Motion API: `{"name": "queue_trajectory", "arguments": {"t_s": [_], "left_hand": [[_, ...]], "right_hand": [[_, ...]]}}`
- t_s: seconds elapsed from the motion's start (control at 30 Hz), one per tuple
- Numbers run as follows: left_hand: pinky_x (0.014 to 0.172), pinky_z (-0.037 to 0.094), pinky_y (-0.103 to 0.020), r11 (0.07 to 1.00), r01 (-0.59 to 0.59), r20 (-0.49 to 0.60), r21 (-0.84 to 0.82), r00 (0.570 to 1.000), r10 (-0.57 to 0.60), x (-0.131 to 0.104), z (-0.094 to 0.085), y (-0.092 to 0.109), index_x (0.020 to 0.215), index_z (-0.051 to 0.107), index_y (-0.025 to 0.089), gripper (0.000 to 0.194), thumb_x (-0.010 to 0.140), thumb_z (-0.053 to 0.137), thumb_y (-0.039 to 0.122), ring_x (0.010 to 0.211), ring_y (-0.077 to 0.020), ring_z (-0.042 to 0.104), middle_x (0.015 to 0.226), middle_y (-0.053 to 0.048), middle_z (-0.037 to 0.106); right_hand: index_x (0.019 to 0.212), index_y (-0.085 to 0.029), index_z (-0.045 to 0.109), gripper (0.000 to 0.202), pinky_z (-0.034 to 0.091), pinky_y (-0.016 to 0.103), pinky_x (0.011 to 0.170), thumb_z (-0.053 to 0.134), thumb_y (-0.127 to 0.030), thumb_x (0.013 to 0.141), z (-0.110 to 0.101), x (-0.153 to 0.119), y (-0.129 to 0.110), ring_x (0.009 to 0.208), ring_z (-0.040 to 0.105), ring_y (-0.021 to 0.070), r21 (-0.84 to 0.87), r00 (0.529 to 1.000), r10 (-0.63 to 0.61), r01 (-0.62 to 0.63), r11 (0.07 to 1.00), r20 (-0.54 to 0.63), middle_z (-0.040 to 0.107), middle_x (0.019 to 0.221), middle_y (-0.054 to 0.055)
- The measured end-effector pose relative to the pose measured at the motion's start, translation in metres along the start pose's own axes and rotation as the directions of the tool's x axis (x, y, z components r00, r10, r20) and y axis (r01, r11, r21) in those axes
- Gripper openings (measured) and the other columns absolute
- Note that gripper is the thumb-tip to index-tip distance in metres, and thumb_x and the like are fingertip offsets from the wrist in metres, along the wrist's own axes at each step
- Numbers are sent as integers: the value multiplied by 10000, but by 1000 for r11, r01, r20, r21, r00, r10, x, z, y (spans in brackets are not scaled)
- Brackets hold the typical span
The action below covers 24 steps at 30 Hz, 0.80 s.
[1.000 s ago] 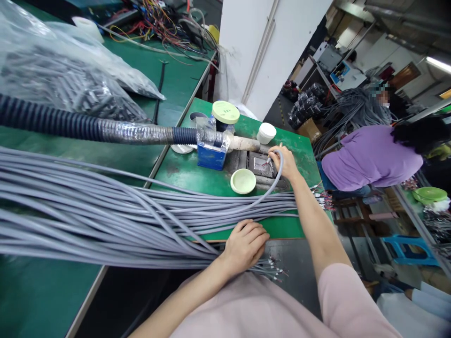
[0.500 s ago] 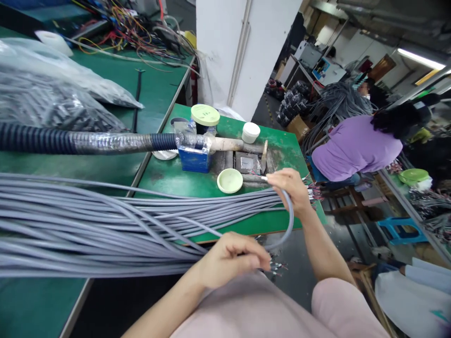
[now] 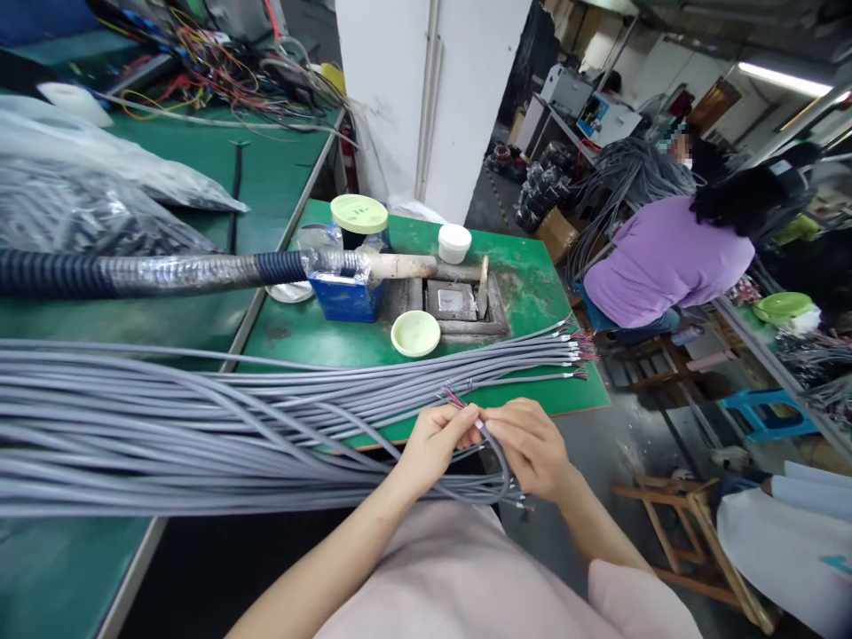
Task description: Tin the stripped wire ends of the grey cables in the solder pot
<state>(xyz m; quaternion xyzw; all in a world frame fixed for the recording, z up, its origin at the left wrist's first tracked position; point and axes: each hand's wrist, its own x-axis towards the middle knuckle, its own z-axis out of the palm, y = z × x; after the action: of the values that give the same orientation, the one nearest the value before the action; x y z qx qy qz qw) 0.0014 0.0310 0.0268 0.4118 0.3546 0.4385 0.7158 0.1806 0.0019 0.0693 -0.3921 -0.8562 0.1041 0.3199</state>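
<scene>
There are 2 bare hands, 1 grey cable (image 3: 504,461) between them, 1 bundle of grey cables (image 3: 200,426) too overlapped to count, 1 pale green dish (image 3: 415,335), 1 blue box (image 3: 346,300), 1 white tub (image 3: 454,245) and 1 green-lidded jar (image 3: 359,216). The held cable end is on the near side of the dish and to its right. The left hand (image 3: 428,446) has a narrow pinch at the cable's coloured wires (image 3: 454,398); the right hand (image 3: 536,450) closes its thumb and fingers narrowly around the end just beside it, and the grey length bends in a loop below. In the frame 0.5 s ago, the right hand held the cable alone and the left was apart from it; now their fingertips meet. Right of the dish and beyond it sits 1 dark metal fixture (image 3: 453,302) with 1 flat stick (image 3: 483,286) standing tilted on it. Left of the dish and beyond it, 1 corrugated hose (image 3: 173,275) passes over the box. The bundle lies between the hands and the dish, and the fingers hide part of the cable end. Well right of the dish, 1 person in purple (image 3: 672,257) sits facing away.
</scene>
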Motion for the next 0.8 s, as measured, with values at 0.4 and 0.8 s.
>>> {"name": "queue_trajectory", "arguments": {"t_s": [0.4,0.8], "left_hand": [[525,396,-231,999,-3,38,44,999,1,-15,7,8,675,724,117,475,829,564,537,504,-98,473,541,-37,606],[526,368,-232,999,5,92,-44,996,-1,-16,4,4,835,761,112,481,851,533,535,516,-101,469,542,-28,573]], "right_hand": [[674,-233,571,280,370,286,521,502,-356,916,19,-13,-18,515,495,136,144,969,239,-245,959,56,555,558,-9],[679,-242,567,255,365,300,528,518,-349,906,20,-12,-20,514,493,150,175,972,226,-233,957,59,549,554,-2]]}}
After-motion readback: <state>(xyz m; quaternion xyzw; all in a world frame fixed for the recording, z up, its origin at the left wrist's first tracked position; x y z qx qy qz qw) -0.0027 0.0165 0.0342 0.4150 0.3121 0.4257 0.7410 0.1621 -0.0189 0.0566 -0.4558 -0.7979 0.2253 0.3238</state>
